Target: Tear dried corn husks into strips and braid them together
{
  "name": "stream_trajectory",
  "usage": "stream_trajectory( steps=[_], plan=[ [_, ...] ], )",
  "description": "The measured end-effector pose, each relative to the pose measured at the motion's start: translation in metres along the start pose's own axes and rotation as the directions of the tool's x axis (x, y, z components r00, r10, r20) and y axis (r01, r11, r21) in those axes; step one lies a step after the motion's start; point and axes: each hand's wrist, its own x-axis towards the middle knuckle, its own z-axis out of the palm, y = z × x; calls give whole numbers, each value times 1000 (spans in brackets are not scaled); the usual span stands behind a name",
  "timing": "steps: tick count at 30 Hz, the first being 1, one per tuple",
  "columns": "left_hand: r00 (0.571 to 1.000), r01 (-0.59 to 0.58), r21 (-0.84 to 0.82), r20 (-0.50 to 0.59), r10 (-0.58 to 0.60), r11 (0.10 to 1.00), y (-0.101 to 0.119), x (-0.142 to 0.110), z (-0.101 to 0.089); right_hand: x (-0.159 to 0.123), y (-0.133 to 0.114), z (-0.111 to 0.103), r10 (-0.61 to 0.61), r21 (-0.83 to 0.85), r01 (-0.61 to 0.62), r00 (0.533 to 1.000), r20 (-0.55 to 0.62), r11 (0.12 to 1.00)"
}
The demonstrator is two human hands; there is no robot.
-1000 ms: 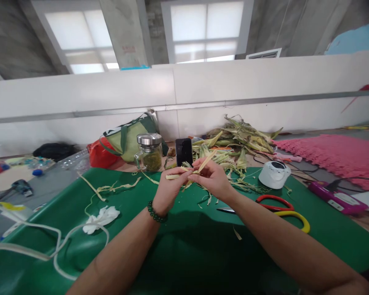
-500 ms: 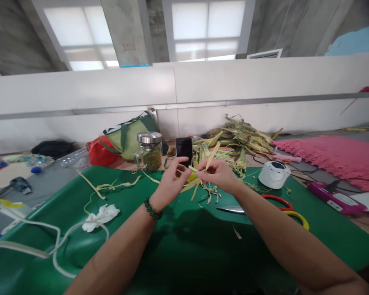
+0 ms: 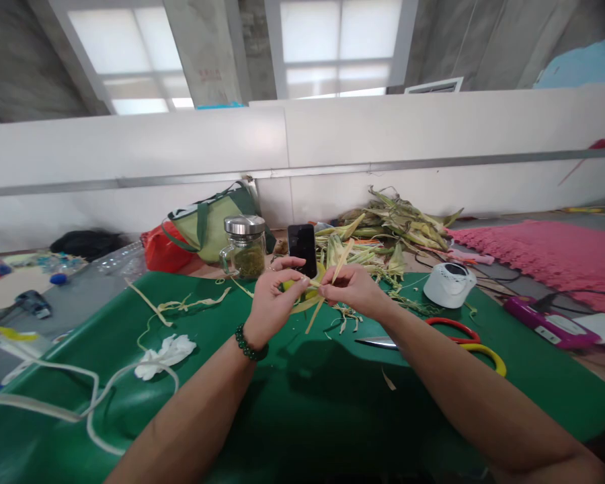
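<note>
Above the green mat (image 3: 292,417), my left hand (image 3: 277,296) and my right hand (image 3: 353,290) nearly meet. Between them are pale yellow corn husk strips (image 3: 341,259), one sticking up past my right fingers and another hanging down below. My right thumb and fingers pinch the strips. My left thumb and forefinger close on the other end, with a green bead bracelet on that wrist. A yellow thing behind the fingers is mostly hidden. Scissors (image 3: 383,343) with red and yellow handles lie under my right forearm.
Behind my hands stand a phone (image 3: 302,245) and a glass jar (image 3: 247,252). Corn husks (image 3: 398,225) are heaped by the wall. A white roll (image 3: 450,285) and a purple power strip (image 3: 549,324) sit at right. Left are crumpled tissue (image 3: 166,356) and a white cord (image 3: 93,403).
My left hand has shifted slightly left and down, and its fingers have drawn in. The husk strip at my right hand leans a little differently, its lower end further left.
</note>
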Motion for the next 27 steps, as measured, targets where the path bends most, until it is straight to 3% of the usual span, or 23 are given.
stream_trajectory(
  steps=[4,9,12,15,17,20,24,27],
  plan=[
    [988,91,-89,-115,-101,992,-2,0,-2,2,-1,-1,37,122,-39,999,14,992],
    [981,80,-136,-164,-102,987,-1,0,-1,0,-3,1,49,142,-48,999,-2,989],
    [971,217,-204,-54,-232,955,1,1,1,-1,-3,2,56,102,-53,998,-20,993],
    [911,408,-264,180,-371,874,5,1,3,1,-2,-1,54,112,-49,998,-41,993],
    [871,479,-274,268,-412,834,6,1,5,3,-2,-3,40,133,-38,999,-18,990],
    [862,494,-310,294,-412,812,3,1,8,5,0,-5,0,132,-3,1000,26,991],
    [911,366,-269,299,-284,891,-3,1,11,5,3,-3,-50,50,48,998,43,998],
    [907,406,-341,261,-329,848,-6,1,11,4,4,-1,-50,84,48,999,17,995]
  ],
)
